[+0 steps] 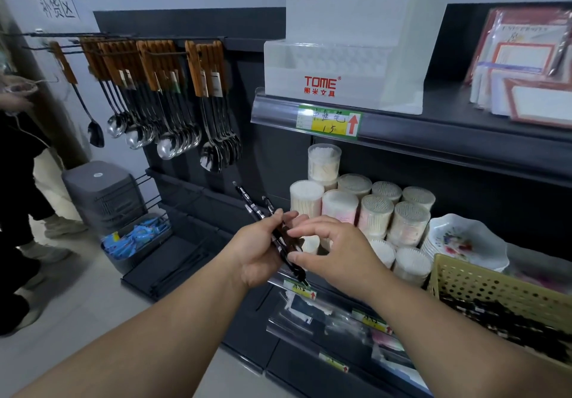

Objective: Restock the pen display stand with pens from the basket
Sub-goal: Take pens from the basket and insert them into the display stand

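My left hand (pixel 258 250) grips a small bunch of black pens (pixel 250 204), their ends sticking up to the left past my fingers. My right hand (pixel 332 247) pinches the lower part of the same bunch between thumb and fingers. Both hands are in front of the middle shelf. The white stepped pen display stand (pixel 343 66), marked TOME, stands on the top shelf above my hands; its top tier holds dark pens, and the lower tiers look bare. A yellow perforated basket (pixel 495 286) with several black pens (pixel 507 323) in it sits at the lower right.
Round tubs of cotton swabs (pixel 376 212) and stacked patterned dishes (pixel 461 239) fill the middle shelf behind my hands. Spoons with wooden handles (pixel 167 94) hang at the left. Framed certificates (pixel 526 63) lean at the upper right. Another person (pixel 18 162) stands at the far left beside a grey bin (pixel 102 193).
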